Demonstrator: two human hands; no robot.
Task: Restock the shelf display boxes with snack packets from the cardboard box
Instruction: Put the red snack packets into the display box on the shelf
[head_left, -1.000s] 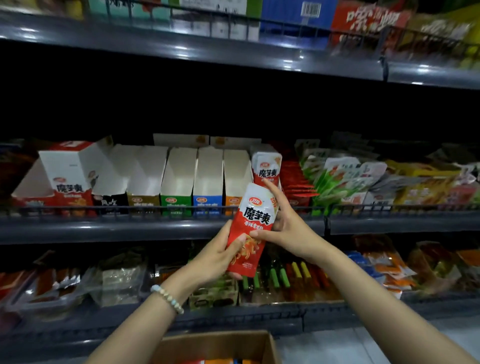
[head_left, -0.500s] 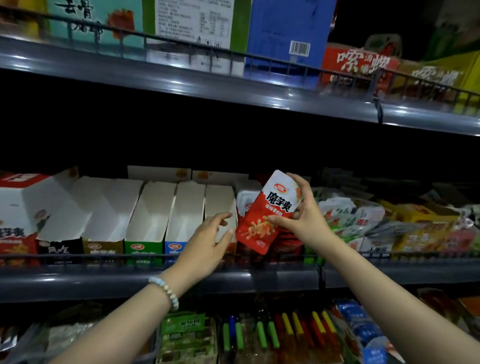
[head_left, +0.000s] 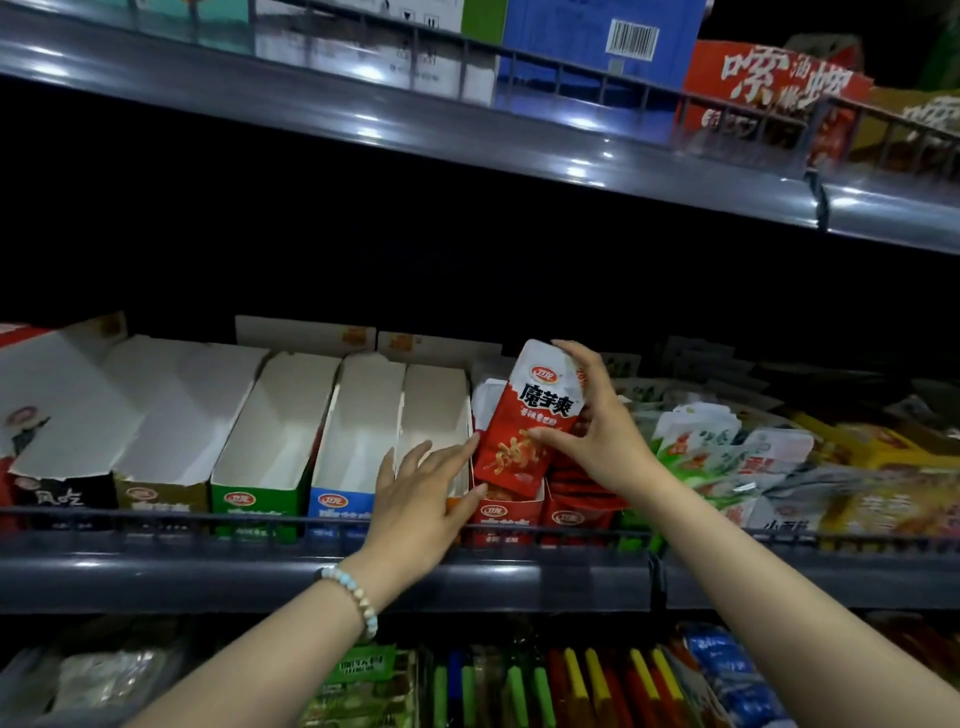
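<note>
Right hand (head_left: 597, 441) clamped on red packet (head_left: 524, 441) over red box (head_left: 506, 512); left hand (head_left: 426, 493) fingers apart, steadying box

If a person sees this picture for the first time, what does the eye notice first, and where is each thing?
First comes the red snack packet at the centre, held in the grip of the right hand above the red display box on the middle shelf. The left hand rests open against that box. To the left, a row of empty display boxes shows white insides.
</note>
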